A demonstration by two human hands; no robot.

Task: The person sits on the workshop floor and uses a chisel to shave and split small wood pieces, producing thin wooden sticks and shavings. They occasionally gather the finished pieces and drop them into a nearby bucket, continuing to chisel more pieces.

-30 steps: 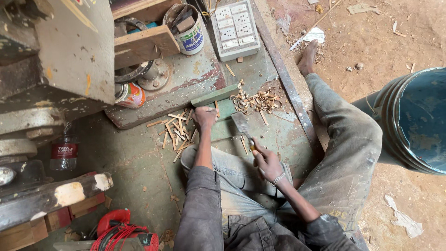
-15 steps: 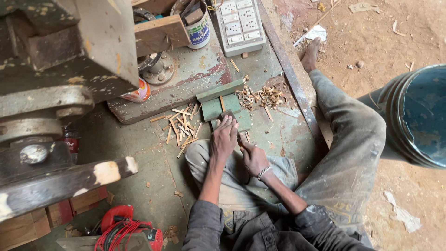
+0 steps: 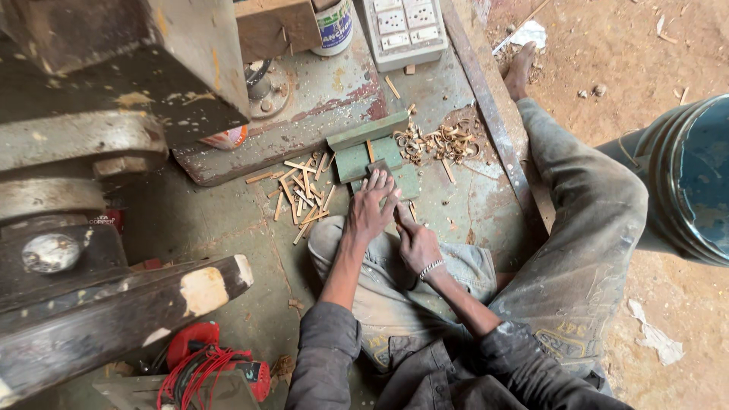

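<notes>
Down on the floor, between the seated person's knees, lies a green wooden block (image 3: pixel 355 158). Left hand (image 3: pixel 370 206) rests flat on its near end, fingers (image 3: pixel 383 186) spread and pressing, not clenched. Right hand (image 3: pixel 416 244) sits just beside it, curled around a thin tool I cannot make out. Left of the block lies a scatter of short wood sticks (image 3: pixel 302 193); right of it, a heap of curled shavings (image 3: pixel 437 142). A blue barrel (image 3: pixel 687 178) stands beyond the right leg.

Sticks (image 3: pixel 302 193) left of block (image 3: pixel 372 156), shavings (image 3: pixel 440 142) right
</notes>
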